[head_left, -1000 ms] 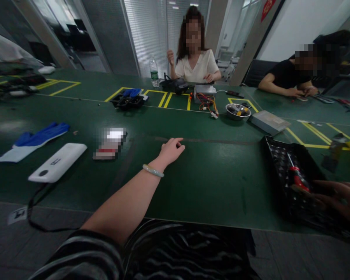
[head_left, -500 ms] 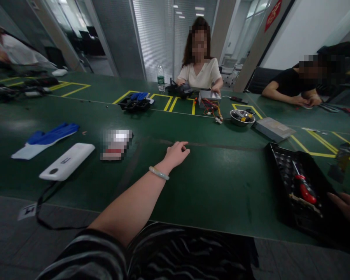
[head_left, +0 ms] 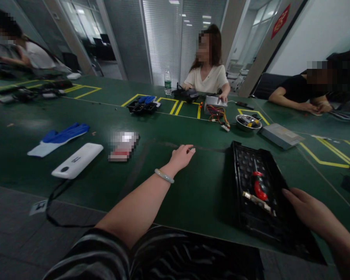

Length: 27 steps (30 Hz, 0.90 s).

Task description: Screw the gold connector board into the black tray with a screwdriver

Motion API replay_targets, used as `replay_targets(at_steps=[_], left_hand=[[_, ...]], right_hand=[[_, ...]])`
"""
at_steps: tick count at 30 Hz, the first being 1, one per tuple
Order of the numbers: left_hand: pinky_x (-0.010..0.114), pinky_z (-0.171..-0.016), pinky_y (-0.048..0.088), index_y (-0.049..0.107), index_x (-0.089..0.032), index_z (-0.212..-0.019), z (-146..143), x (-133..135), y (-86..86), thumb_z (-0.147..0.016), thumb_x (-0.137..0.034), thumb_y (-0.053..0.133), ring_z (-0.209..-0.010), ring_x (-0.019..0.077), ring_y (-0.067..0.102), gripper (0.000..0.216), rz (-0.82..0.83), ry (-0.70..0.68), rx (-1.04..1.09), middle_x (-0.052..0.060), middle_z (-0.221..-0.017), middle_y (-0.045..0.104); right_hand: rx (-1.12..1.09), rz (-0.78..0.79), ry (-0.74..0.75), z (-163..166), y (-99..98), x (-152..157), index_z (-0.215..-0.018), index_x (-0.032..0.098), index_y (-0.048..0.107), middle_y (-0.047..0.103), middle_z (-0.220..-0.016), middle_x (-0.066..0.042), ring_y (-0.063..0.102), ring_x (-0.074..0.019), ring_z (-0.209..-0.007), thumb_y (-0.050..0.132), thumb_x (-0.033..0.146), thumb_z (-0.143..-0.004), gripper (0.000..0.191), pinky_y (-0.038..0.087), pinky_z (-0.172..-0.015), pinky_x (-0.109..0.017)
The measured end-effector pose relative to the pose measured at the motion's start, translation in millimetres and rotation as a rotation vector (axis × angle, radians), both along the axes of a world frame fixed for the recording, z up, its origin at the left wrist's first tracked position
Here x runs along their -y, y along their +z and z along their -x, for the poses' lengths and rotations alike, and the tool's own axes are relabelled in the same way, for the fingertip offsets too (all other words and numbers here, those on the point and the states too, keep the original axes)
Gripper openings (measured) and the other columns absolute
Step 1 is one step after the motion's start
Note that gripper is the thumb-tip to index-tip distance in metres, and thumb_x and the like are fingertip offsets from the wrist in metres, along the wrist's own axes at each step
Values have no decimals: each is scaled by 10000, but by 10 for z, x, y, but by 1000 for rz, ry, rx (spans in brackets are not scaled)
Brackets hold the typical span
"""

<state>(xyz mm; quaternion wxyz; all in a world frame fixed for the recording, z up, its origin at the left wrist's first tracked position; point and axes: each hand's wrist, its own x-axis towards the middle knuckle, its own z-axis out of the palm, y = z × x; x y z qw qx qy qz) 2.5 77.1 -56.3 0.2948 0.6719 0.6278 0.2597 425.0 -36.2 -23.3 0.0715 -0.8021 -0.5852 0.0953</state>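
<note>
My left hand (head_left: 182, 158), with a pale bangle (head_left: 164, 176) at its wrist, rests low over the green table with loosely bent fingers and nothing in it. On the right, my right hand (head_left: 305, 208) grips the side edge of a black plastic tray (head_left: 236, 182), thumb on the rim and the other fingers mostly hidden. In the tray lie a screwdriver (head_left: 259, 186) with a red and black handle and a narrow, pale brass-coloured piece (head_left: 256, 200) whose kind I cannot make out. The tray's near corner reaches past the table edge.
Left of my hand lie a phone-like item (head_left: 124, 146), a white power bank (head_left: 77, 160) with a black strap, and a blue-and-white glove (head_left: 60, 139). Farther off are a metal bowl (head_left: 249, 123), a grey metal panel (head_left: 281, 135) and a power supply with wires (head_left: 214, 104). Three people sit around the table.
My right hand has brought the black tray leftward, closer to my left hand, with the screwdriver inside. The view has turned slightly; my left hand keeps about the same pose.
</note>
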Motion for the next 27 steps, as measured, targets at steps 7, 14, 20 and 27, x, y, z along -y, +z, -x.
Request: replay_targets(at_steps=[7,14,20,27], left_hand=[[505,-1190,297,564,-278,-1410,-23,-4,-29,-1034,-575,226,-1380,269,487,587,-38,17,128,50,-1455,582],[448,-1179,332,598,-329,-1381,-32,-37,-5,-1031,-587,236,-1372,241,485,566,-86,5,203,8,-1452,589],[434,-1133,383,610,-314,-1370,-33,-64,-20,-1019,-588,286,-1283,247,532,551,-87,54,193,54,-1336,636],[460,-1152,349,587,-253,-1387,-70,-71,-94,-992,-566,389,-1306,283,509,542,-63,68,147,87,-1337,606]], right_hand=[[-201,87,125,1036,-77,-209,-818,224,593,687,-770,-45,657,-203,-741,360,545,-931,412,443,-676,-293],[-244,56,152,1529,-92,-384,-788,230,520,647,-754,-33,616,-187,-715,346,523,-953,378,395,-646,-283],[-236,72,140,1620,-86,-490,-815,242,485,636,-766,-29,617,-202,-726,332,511,-968,345,385,-650,-294],[-228,202,130,1584,-112,-564,-886,263,490,676,-841,-37,671,-246,-824,298,541,-978,349,431,-720,-333]])
